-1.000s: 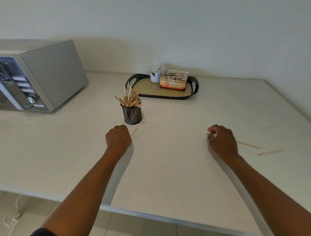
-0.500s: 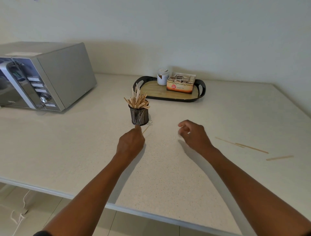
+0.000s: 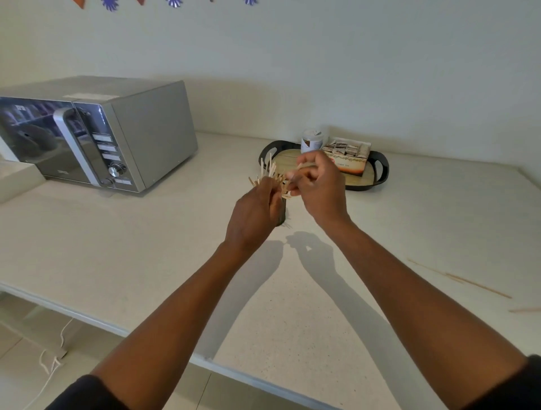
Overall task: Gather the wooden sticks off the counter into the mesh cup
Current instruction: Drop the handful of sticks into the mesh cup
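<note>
Beige tabletop (image 3: 146,248) carried a microwave (image 3: 111,134) and tray (image 3: 380,172); both hands hid the mesh cup (image 3: 281,212), right hand (image 3: 322,184) pinching sticks (image 3: 268,172), left hand (image 3: 251,216) grip unclear.

A: What sort of place is this?

B: A kitchenette or break corner, in a home or a small office. A pale speckled stone counter (image 3: 123,251) runs along a plain cream wall (image 3: 351,73).

A: What shows it?

B: A boxy silver microwave oven with a dark glass door (image 3: 96,137) stands on the counter at the left. Further back sits a black oval tray with a wooden base (image 3: 380,172), carrying a small white-lidded jar (image 3: 311,140) and an open cardboard box of tea sachets (image 3: 348,153). A black mesh cup of thin wooden stirring sticks (image 3: 268,172) stands near it.

A: Anything else?

B: Pale floor tiles (image 3: 17,336) below, and coloured paper decorations (image 3: 109,3) along the wall's top.
</note>
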Demonstrator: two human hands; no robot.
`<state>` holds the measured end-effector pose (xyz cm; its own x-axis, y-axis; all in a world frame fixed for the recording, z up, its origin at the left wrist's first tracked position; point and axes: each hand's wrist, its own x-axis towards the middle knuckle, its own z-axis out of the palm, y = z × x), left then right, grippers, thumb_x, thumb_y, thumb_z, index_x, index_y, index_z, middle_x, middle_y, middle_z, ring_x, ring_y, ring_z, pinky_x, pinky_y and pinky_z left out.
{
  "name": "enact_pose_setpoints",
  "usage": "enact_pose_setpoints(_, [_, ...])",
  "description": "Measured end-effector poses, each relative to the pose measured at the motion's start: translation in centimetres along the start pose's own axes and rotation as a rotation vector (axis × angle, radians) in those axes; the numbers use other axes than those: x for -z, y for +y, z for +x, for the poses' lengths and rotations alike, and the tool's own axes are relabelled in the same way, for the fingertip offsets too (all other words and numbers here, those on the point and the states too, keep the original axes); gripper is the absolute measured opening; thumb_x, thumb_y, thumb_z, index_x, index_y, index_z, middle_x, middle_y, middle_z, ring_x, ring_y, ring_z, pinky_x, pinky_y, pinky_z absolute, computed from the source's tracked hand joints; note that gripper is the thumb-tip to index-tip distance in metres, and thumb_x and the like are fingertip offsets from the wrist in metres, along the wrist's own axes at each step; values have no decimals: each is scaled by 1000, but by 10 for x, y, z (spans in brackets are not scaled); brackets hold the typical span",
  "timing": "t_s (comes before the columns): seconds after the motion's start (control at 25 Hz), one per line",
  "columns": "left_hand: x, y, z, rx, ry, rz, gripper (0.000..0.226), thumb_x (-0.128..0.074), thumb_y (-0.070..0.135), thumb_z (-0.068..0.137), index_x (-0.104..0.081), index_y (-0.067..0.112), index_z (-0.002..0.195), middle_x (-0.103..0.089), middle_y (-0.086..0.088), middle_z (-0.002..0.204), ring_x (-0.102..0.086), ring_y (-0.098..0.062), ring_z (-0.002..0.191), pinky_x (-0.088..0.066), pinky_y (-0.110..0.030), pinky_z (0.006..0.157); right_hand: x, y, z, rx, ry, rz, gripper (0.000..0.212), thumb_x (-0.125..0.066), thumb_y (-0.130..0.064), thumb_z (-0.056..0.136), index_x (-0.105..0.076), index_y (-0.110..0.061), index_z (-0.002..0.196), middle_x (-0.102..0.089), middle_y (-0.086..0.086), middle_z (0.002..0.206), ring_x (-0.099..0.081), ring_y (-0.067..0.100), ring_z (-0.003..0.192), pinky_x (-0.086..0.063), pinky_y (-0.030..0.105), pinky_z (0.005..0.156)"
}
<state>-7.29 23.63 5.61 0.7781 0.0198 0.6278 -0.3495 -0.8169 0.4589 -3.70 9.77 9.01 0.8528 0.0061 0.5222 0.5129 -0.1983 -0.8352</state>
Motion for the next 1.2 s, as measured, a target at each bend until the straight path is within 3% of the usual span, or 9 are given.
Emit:
enact_pose_setpoints(0.16, [23, -6, 53, -72, 89, 45, 19, -53, 26, 93, -62, 21, 109, -70, 2, 85, -63, -19, 73, -49, -33, 64, -13, -22, 42, 147, 54, 5, 13, -62, -6, 91, -63, -7, 104, -73, 4, 81, -71, 10, 62, -60, 28, 57])
enact_pose_setpoints(0.32, [31, -23, 103, -58, 28, 110, 17, -57, 20, 90, -71, 20, 101, -74, 2, 94, -67, -17, 83, -56, -38, 74, -31, -17, 86, 237, 105, -156, 9, -66, -14, 87, -70, -15, 95, -73, -5, 77, -70, 2, 64, -60, 33, 66])
enact_pose_setpoints(0.56, [18, -58, 122, 91, -189, 182, 20, -58, 18, 91, -74, 23, 100, -74, 3, 99, -67, -16, 87, -56, -35, 77, -54, 32, 102, 176, -88, -477, 7, -66, -23, 86, -71, -23, 90, -73, -9, 85, -67, 7, 78, -56, 31, 74])
enact_pose_setpoints(0.72, [10, -71, 121, 104, -211, 154, 17, -60, 20, 91, -74, 24, 98, -73, 4, 98, -66, -15, 86, -54, -31, 74, -61, 52, 102, 150, -207, -565, 8, -66, -22, 86, -73, -22, 90, -73, -8, 87, -64, 7, 84, -41, 22, 78])
enact_pose_setpoints(0.84, [7, -74, 123, 99, -222, 147, 17, -60, 19, 91, -75, 22, 98, -74, 4, 99, -66, -13, 87, -51, -27, 72, -65, 57, 100, 143, -250, -622, 12, -65, -22, 87, -77, -21, 91, -75, -1, 90, -67, 15, 84, -54, 34, 80])
enact_pose_setpoints(0.92, [6, -75, 125, 87, -223, 147, 17, -60, 17, 91, -75, 21, 98, -74, 4, 100, -66, -12, 87, -48, -25, 70, -66, 58, 100, 147, -259, -675, 15, -65, -21, 88, -78, -17, 92, -75, 4, 92, -67, 19, 83, -55, 34, 78])
enact_pose_setpoints(1.2, [1, -81, 124, 44, -249, 64, 16, -63, 11, 90, -75, 17, 98, -74, 1, 98, -68, -11, 88, -50, -21, 78, -64, 62, 101, 275, -313, -877, 21, -60, -20, 89, -80, -18, 95, -74, 5, 93, -61, 23, 86, -39, 35, 91])
